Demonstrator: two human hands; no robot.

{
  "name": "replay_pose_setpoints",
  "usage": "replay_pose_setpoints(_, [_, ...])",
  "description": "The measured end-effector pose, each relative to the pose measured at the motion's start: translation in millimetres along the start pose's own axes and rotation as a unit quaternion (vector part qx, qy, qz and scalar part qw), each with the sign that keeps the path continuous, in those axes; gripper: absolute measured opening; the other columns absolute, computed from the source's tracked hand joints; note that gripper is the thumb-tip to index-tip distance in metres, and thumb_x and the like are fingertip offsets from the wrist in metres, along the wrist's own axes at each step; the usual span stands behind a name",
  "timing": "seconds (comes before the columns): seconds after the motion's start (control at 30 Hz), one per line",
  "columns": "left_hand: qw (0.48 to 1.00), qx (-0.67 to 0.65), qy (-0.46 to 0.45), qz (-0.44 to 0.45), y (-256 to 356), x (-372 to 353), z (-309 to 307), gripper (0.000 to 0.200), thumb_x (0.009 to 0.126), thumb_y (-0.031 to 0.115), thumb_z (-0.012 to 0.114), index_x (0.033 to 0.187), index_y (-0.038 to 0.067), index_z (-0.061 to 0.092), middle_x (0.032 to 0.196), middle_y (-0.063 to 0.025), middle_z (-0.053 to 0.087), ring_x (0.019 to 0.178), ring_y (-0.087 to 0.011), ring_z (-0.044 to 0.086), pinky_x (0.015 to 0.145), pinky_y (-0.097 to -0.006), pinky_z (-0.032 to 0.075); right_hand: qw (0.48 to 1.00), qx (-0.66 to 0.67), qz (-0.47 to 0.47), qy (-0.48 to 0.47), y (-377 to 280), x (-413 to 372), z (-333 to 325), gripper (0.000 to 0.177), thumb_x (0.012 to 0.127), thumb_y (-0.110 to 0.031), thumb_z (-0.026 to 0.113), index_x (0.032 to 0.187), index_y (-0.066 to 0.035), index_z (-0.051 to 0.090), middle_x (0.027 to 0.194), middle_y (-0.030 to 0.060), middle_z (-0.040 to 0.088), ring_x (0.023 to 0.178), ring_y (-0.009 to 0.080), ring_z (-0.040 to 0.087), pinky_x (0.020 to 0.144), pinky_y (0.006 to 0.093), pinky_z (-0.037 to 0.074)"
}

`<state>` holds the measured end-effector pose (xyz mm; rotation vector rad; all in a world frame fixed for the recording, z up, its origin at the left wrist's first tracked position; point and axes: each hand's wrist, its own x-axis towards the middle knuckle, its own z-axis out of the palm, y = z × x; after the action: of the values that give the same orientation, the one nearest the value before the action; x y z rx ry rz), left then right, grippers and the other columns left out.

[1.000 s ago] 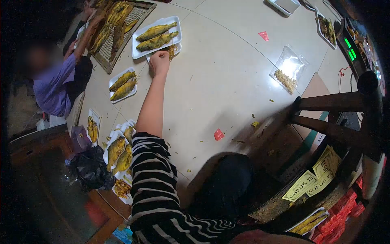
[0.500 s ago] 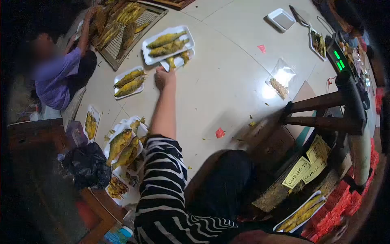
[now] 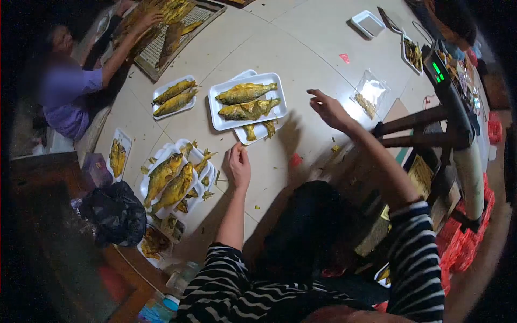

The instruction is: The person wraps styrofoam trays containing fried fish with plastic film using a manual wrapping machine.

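Left hand narrow, fingers drawn together, reaches to the near rim of the lower tray, just below the top tray; whether it pinches that rim, I cannot tell. Right hand is wide and holds nothing, its fingers apart above the floor, to the right of the top tray.

Largest is the pale tiled floor, which runs all round the top tray. Well to the left of that tray sits a co-worker in a purple top, one arm stretched over a mesh rack of yellow fish, up and left of the tray. Well right of it stands a dark stool. Far below and left of it lies a black plastic bag.

Several overlapping white trays of fish lie below and left of the top tray. A clear bag lies well to its right. Two yellow fish rest side by side in the top tray itself. Smallest, a red scrap lies up and right of it.
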<state>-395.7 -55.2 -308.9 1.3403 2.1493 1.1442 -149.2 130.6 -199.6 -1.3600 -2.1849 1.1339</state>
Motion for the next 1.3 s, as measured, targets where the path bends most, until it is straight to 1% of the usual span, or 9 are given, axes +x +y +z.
replay_pose_setpoints(0.1, [0.994,-0.088,0.045,-0.055,9.9,0.5,6.8,0.037,0.084,0.008,0.05,0.12,0.004,0.044,0.082,-0.0063,0.052,0.065,-0.0139,0.051,0.055,-0.0257,0.043,0.99,0.066,0.112,0.058,42.6,49.1,56.7,0.034,0.088,-0.026,0.047,0.112,-0.001,0.046,0.085,0.0193,0.061,0.075,0.0264,0.061,0.066,0.0332,0.048])
replay_pose_setpoints(0.2, [0.996,-0.063,0.045,-0.043,18.6,1.7,3.6,0.037,0.084,0.009,0.049,0.12,0.003,0.042,0.081,-0.009,0.055,0.067,-0.0158,0.053,0.057,-0.0277,0.045,0.9,0.361,0.244,0.024,12.0,67.8,66.0,0.038,0.087,-0.029,0.049,0.111,0.0,0.046,0.076,0.0128,0.059,0.067,0.0187,0.058,0.058,0.0285,0.047])
replay_pose_setpoints(0.37, [0.996,-0.045,0.053,-0.05,19.4,3.6,6.9,0.037,0.085,0.011,0.049,0.12,0.003,0.042,0.079,-0.0081,0.055,0.065,-0.0149,0.054,0.057,-0.0272,0.045,0.938,0.311,0.155,-0.001,22.4,97.9,86.7,0.025,0.088,-0.024,0.048,0.087,-0.001,0.057,0.065,0.0018,0.051,0.053,0.0097,0.045,0.046,0.0246,0.037])
replay_pose_setpoints(0.8, [0.954,-0.239,-0.016,-0.181,-3.5,36.4,10.9,0.026,0.085,0.005,0.052,0.108,-0.006,0.052,0.092,-0.0101,0.061,0.075,-0.0125,0.058,0.067,-0.0251,0.048,0.838,0.414,0.261,0.239,114.7,22.1,6.5,0.016,0.087,-0.02,0.044,0.09,-0.006,0.051,0.072,0.0029,0.05,0.059,0.0117,0.049,0.051,0.0263,0.043])
replay_pose_setpoints(0.93, [0.974,-0.196,0.018,-0.112,-28.1,50.3,9.1,0.028,0.083,0.005,0.053,0.108,-0.008,0.051,0.087,-0.0086,0.062,0.073,-0.0132,0.058,0.065,-0.0248,0.048,0.9,0.189,0.324,0.224,154.2,6.9,-13.1,0.03,0.083,-0.019,0.049,0.105,0.002,0.052,0.085,0.0119,0.058,0.067,0.0193,0.057,0.057,0.0288,0.046])
replay_pose_setpoints(1.0, [0.977,-0.188,0.026,-0.093,-31.5,63.5,3.9,0.028,0.083,0.006,0.053,0.109,-0.005,0.052,0.089,-0.0094,0.061,0.074,-0.0143,0.058,0.066,-0.0263,0.047,0.91,0.021,0.315,0.27,204.5,15.1,-17.2,0.043,0.08,-0.025,0.055,0.112,0.003,0.05,0.098,0.0225,0.059,0.089,0.0302,0.059,0.076,0.0355,0.046])
replay_pose_setpoints(1.07, [0.987,-0.13,0.037,-0.083,-23.0,65.4,-9.0,0.027,0.083,0.006,0.053,0.109,-0.002,0.053,0.094,-0.0104,0.059,0.077,-0.015,0.057,0.069,-0.0265,0.046,0.909,-0.139,0.206,0.336,145.8,16.0,-23.3,0.041,0.083,-0.024,0.053,0.113,0.003,0.047,0.082,0.0106,0.056,0.077,0.0152,0.057,0.063,0.0292,0.047])
replay_pose_setpoints(1.2, [0.997,0.003,0.051,-0.06,28.9,49.2,-19.8,0.021,0.079,0.011,0.059,0.1,0.006,0.06,0.101,-0.0103,0.05,0.088,-0.0212,0.053,0.077,-0.0299,0.043,0.916,0.347,0.189,0.07,65.5,13.0,-3.0,0.037,0.086,-0.031,0.047,0.112,-0.004,0.053,0.085,0.0096,0.06,0.066,0.0143,0.053,0.061,0.0257,0.044])
replay_pose_setpoints(1.3, [0.997,0.062,0.039,0.002,45.1,35.5,-14.3,0.021,0.07,0.016,0.067,0.089,0.007,0.064,0.102,-0.0093,0.048,0.097,-0.0261,0.045,0.083,-0.0365,0.037,0.885,0.391,0.229,-0.105,6.6,4.2,40.4,0.031,0.09,-0.024,0.042,0.114,-0.007,0.053,0.074,0.0007,0.055,0.056,0.006,0.042,0.054,0.0206,0.038])
